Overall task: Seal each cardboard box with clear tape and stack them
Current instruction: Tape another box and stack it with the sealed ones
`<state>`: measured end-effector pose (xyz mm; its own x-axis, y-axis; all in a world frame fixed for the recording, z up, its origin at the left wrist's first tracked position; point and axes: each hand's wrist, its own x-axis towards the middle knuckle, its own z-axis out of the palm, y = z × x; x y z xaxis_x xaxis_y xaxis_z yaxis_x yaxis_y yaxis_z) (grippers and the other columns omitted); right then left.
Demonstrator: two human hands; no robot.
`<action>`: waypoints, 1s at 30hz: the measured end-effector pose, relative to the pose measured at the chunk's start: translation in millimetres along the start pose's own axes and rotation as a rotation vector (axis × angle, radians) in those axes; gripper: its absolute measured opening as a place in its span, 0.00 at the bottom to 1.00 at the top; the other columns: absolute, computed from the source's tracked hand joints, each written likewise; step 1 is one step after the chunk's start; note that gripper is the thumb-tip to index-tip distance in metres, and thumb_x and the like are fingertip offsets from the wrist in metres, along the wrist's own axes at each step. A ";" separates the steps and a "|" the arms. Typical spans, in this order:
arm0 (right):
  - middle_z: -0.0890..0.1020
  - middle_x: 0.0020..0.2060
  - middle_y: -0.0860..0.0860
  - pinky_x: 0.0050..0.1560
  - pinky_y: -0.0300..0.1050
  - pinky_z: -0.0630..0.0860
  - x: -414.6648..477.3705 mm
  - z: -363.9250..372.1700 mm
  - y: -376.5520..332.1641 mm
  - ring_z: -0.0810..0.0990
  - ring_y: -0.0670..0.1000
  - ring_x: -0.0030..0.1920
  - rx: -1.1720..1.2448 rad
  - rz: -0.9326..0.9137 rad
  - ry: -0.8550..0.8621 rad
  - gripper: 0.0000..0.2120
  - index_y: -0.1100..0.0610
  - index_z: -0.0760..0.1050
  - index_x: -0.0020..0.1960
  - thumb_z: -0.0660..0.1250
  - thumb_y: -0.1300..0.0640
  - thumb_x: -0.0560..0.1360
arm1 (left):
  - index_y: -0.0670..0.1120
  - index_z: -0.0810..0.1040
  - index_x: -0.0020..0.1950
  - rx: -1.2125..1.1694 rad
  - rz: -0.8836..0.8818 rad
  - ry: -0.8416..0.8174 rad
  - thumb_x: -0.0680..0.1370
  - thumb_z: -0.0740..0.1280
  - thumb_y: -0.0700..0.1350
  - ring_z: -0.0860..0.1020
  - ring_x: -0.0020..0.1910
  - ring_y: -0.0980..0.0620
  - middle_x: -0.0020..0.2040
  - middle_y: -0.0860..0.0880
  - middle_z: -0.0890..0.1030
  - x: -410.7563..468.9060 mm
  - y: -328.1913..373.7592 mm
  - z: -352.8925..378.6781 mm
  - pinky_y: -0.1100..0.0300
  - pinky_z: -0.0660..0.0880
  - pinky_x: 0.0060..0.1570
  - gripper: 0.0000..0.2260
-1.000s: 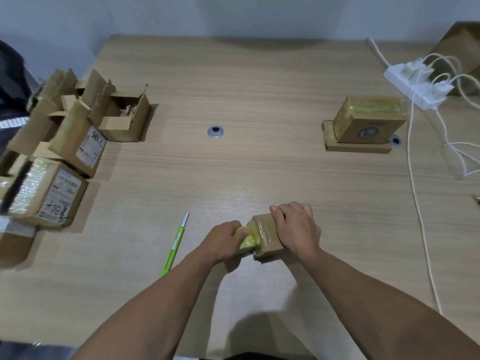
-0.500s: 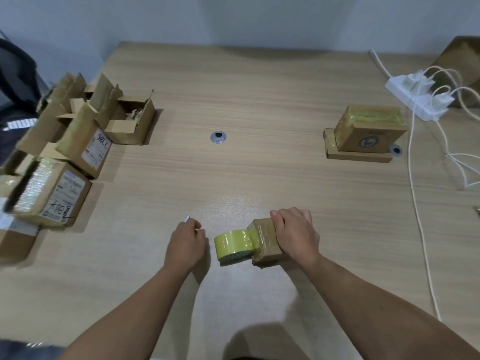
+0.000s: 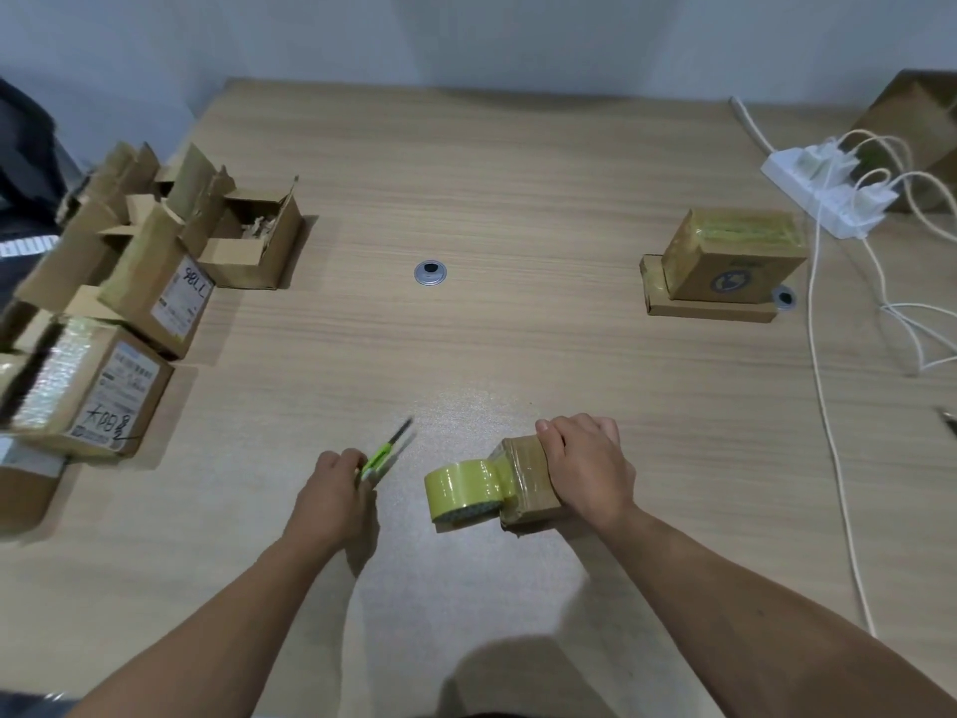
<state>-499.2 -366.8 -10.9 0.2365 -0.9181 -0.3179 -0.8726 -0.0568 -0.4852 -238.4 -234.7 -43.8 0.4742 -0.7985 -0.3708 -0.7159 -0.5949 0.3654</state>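
Left hand (image 3: 336,489): fingers (image 3: 357,461) curled round the rear end of a green tool (image 3: 386,453); it is blurred, probably a cutter. Its long axis runs away from me, tip up and to the right.

Right hand (image 3: 588,471): fingers (image 3: 551,432) hooked over the far edge of the box (image 3: 523,479), palm on top. I log the box near-centre on the surface (image 3: 518,199), long axis near to far. The tape roll (image 3: 463,489) stands on edge, touching its left side.
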 end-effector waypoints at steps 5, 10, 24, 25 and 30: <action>0.77 0.55 0.41 0.50 0.48 0.66 0.5 1.8 0.7 0.65 0.46 0.64 -0.024 -0.010 0.016 0.21 0.45 0.79 0.55 0.49 0.41 0.84 | 0.47 0.77 0.64 0.076 0.481 -0.103 0.81 0.62 0.48 0.76 0.50 0.46 0.54 0.49 0.77 14.0 23.1 -43.5 0.54 0.72 0.48 0.13; 0.76 0.55 0.41 0.51 0.47 0.65 1.0 -0.7 2.1 0.64 0.46 0.64 -0.019 -0.006 -0.008 0.22 0.45 0.79 0.56 0.47 0.41 0.85 | 0.51 0.79 0.62 0.299 0.638 -0.276 0.78 0.53 0.58 0.78 0.51 0.49 0.54 0.52 0.82 15.1 56.1 -66.3 0.55 0.73 0.48 0.22; 0.77 0.56 0.41 0.51 0.47 0.64 0.2 1.6 -0.7 0.64 0.46 0.64 -0.060 -0.003 -0.009 0.22 0.46 0.78 0.56 0.47 0.41 0.85 | 0.55 0.80 0.56 0.602 0.650 -0.322 0.84 0.56 0.56 0.71 0.45 0.52 0.47 0.53 0.81 16.8 98.7 -75.9 0.57 0.66 0.41 0.14; 0.77 0.56 0.41 0.51 0.47 0.64 0.3 1.4 -0.6 0.64 0.46 0.64 -0.059 -0.003 -0.009 0.22 0.46 0.78 0.57 0.47 0.41 0.85 | 0.55 0.80 0.57 0.601 0.637 -0.322 0.84 0.56 0.56 0.70 0.45 0.52 0.47 0.53 0.81 17.0 100.0 -76.2 0.57 0.66 0.41 0.14; 0.76 0.56 0.41 0.51 0.47 0.64 -0.1 0.8 -1.6 0.64 0.46 0.64 -0.067 -0.006 -0.013 0.22 0.46 0.78 0.58 0.47 0.41 0.85 | 0.57 0.80 0.59 0.622 0.592 -0.334 0.84 0.56 0.56 0.75 0.49 0.49 0.50 0.52 0.82 17.9 106.5 -79.2 0.56 0.66 0.42 0.14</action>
<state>-497.5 -366.3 -10.7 0.2471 -0.9127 -0.3254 -0.8975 -0.0890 -0.4319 -265.6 -319.7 56.0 -0.1606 -0.8312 -0.5323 -0.9870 0.1360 0.0854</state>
